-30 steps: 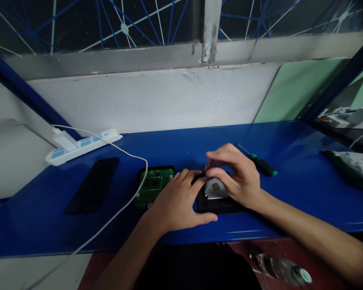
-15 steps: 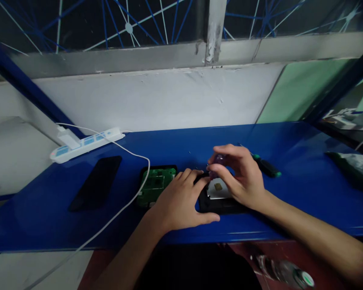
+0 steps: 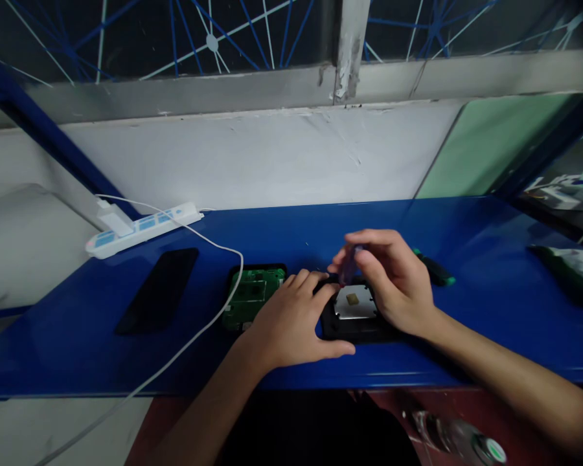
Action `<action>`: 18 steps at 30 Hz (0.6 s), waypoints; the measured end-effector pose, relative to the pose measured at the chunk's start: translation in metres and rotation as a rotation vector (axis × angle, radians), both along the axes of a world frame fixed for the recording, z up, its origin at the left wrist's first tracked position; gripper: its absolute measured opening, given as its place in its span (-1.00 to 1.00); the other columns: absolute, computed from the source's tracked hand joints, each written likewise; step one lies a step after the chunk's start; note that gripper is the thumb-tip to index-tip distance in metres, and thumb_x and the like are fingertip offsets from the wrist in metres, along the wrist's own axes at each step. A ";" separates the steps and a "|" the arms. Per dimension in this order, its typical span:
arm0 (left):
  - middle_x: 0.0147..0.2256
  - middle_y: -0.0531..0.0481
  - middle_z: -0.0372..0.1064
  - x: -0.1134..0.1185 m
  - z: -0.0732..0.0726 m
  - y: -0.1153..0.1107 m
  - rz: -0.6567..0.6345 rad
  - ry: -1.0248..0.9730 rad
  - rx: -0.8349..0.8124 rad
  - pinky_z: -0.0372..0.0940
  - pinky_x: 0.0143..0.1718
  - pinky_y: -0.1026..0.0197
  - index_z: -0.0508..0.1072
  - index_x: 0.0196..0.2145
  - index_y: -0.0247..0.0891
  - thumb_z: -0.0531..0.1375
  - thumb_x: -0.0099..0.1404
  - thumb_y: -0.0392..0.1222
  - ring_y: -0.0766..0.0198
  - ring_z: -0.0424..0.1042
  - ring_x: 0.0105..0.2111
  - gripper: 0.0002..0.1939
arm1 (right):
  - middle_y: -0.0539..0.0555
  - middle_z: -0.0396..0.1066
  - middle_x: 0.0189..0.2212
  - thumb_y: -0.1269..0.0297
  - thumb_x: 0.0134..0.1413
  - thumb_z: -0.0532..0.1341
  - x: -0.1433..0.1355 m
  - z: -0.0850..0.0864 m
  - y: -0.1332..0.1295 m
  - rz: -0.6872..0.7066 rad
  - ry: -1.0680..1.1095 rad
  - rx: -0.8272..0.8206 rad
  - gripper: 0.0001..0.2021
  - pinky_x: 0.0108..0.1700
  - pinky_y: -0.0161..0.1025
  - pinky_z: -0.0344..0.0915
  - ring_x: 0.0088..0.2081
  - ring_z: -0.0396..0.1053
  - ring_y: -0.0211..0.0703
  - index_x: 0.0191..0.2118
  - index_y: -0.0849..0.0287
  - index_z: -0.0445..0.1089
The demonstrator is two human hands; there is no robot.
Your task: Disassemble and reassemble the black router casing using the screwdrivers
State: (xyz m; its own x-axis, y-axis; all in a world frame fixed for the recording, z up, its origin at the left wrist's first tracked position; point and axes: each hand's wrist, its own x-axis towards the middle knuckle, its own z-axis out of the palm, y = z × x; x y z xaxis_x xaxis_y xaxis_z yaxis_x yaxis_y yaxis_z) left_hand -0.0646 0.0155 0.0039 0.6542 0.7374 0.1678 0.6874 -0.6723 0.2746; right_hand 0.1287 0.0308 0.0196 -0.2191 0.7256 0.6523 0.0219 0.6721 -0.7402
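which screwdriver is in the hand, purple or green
The purple one, held upright in the right hand over the black device. The green-handled one lies loose on the blue bench behind that hand.

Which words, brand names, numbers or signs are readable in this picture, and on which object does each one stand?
No text can be read.
Power strip: blue sockets, any marks too blurred.
Green circuit board: any printing is too small.
Black device with metal plate under the hands: no lettering legible.
Bottle at the lower edge: cap and label blurred.
Flat black phone: plain dark face.
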 end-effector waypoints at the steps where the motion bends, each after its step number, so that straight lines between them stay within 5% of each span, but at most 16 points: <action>1: 0.12 -0.21 0.30 0.000 0.000 0.000 0.002 0.006 -0.002 0.26 0.11 -0.23 0.27 0.20 -0.18 0.32 0.12 0.35 -0.16 0.29 0.09 -0.15 | 0.02 0.51 -0.20 0.36 0.39 0.06 0.000 0.000 -0.001 0.020 -0.002 -0.021 -0.75 -0.22 -0.18 0.49 -0.25 0.53 -0.22 0.08 -0.02 0.34; 8: 0.16 -0.18 0.28 0.000 -0.001 0.000 0.011 -0.028 -0.011 0.25 0.13 -0.21 0.27 0.19 -0.16 0.35 0.10 0.30 -0.13 0.29 0.10 -0.17 | 0.00 0.42 -0.25 0.33 0.17 0.33 0.003 0.001 0.004 0.035 0.003 0.102 -0.86 -0.29 -0.18 0.49 -0.30 0.50 -0.21 -0.15 0.04 0.45; 15: 0.11 -0.19 0.31 0.001 0.000 -0.001 0.014 0.005 -0.004 0.25 0.12 -0.22 0.30 0.17 -0.20 0.32 0.11 0.35 -0.15 0.29 0.10 -0.18 | 0.03 0.54 -0.24 0.31 0.38 0.11 -0.004 0.005 0.002 0.132 0.146 -0.147 -0.84 -0.25 -0.19 0.51 -0.26 0.55 -0.20 -0.04 0.02 0.40; 18: 0.10 -0.19 0.31 0.001 0.001 0.000 0.008 -0.011 -0.002 0.25 0.12 -0.20 0.30 0.17 -0.18 0.33 0.11 0.34 -0.14 0.29 0.10 -0.19 | 0.03 0.48 -0.18 0.27 0.32 0.19 -0.004 0.004 0.004 0.135 0.136 -0.138 -0.89 -0.21 -0.19 0.51 -0.22 0.54 -0.20 -0.08 0.03 0.42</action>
